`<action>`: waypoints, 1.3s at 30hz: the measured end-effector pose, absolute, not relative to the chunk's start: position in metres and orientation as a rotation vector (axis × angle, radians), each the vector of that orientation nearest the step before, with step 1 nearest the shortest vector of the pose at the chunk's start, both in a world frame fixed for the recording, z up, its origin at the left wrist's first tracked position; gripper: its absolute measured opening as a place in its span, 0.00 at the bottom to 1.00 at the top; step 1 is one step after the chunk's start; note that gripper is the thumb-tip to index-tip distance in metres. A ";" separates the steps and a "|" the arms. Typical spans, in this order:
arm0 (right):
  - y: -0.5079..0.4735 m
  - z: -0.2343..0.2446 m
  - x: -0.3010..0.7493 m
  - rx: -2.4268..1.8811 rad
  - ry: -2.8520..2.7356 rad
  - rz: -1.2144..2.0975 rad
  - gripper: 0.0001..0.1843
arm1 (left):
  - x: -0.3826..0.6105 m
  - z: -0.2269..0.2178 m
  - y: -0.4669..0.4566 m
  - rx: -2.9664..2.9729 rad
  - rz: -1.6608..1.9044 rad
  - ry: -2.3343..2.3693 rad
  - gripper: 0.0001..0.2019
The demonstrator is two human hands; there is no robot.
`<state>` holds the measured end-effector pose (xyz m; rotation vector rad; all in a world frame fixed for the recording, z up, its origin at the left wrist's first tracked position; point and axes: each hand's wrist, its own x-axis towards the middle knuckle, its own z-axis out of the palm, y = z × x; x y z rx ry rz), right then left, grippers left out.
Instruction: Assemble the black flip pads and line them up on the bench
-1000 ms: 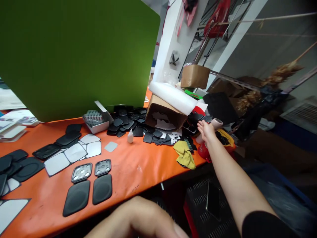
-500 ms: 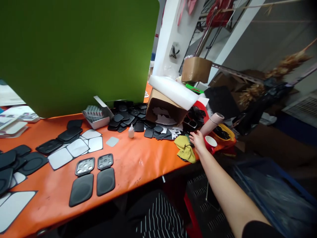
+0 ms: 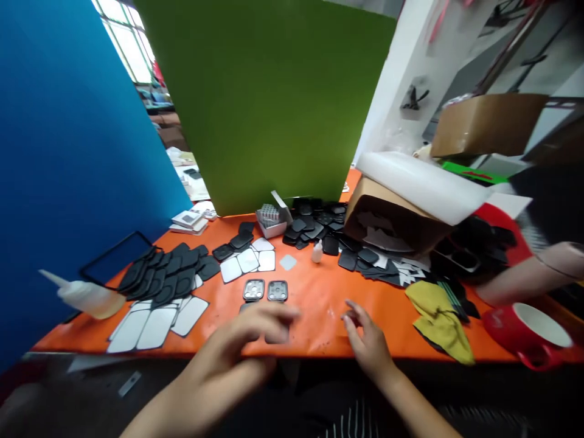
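My left hand (image 3: 244,344), blurred by motion, hovers over the front of the orange table, its thumb apart from its bent fingers. Nothing shows in it. Under it, two small black hinged cases (image 3: 254,289) with round silvery spots lie opened out; the hand hides their lower halves. To the right my right hand (image 3: 368,344) is just above the table edge, fingers loosely bent and apart, no object visible in it. A small white dropper bottle (image 3: 317,252) stands beyond the hands, beside a pale square piece (image 3: 288,262).
Black lids (image 3: 166,274) and white sheets (image 3: 155,326) lie left, near a squeeze bottle (image 3: 91,298). A white box (image 3: 272,226) and black parts are behind. On the right are a carton (image 3: 392,213), yellow cloth (image 3: 438,316), red mug (image 3: 524,331) and pink tumbler (image 3: 533,272).
My right hand has drawn back from beside the pink tumbler and yellow cloth to the table's middle. My left hand has come into view. The camera has turned left.
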<state>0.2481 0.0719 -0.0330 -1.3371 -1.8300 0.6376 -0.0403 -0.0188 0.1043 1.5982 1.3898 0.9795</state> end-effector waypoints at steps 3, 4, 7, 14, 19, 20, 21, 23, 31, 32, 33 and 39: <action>0.062 -0.048 0.228 -1.311 -1.928 0.667 0.17 | -0.075 0.078 0.050 1.684 0.687 1.944 0.14; 0.060 -0.053 0.223 -1.299 -1.975 0.621 0.16 | -0.091 0.068 0.072 1.637 0.640 2.077 0.14; 0.056 -0.065 0.214 -1.216 -2.152 0.340 0.14 | -0.139 0.045 0.126 1.536 0.550 2.313 0.16; 0.055 -0.079 0.213 -1.069 -2.210 0.056 0.14 | -0.170 0.038 0.182 1.353 0.401 2.461 0.14; 0.062 -0.061 0.206 -1.156 -2.021 0.447 0.11 | -0.156 0.054 0.147 1.408 0.554 2.270 0.15; 0.066 -0.051 0.201 -1.193 -1.932 0.603 0.11 | -0.148 0.056 0.133 1.417 0.585 2.198 0.17; 0.070 -0.040 0.195 -1.223 -1.829 0.768 0.11 | -0.137 0.058 0.118 1.423 0.605 2.110 0.19; 0.080 -0.016 0.182 -1.209 -1.619 1.058 0.18 | -0.110 0.059 0.087 1.422 0.615 1.921 0.21; 0.078 0.032 0.157 -0.792 -1.203 1.935 0.18 | -0.037 0.056 0.017 0.938 0.828 1.255 0.19; 0.075 0.032 0.159 -0.797 -1.171 1.946 0.18 | -0.035 0.057 0.016 0.910 0.846 1.242 0.18; 0.071 0.032 0.162 -0.811 -1.162 1.937 0.18 | -0.033 0.059 0.016 0.897 0.852 1.241 0.18; 0.068 0.031 0.174 -0.921 -1.321 1.718 0.19 | -0.028 0.062 0.025 0.965 0.816 1.299 0.14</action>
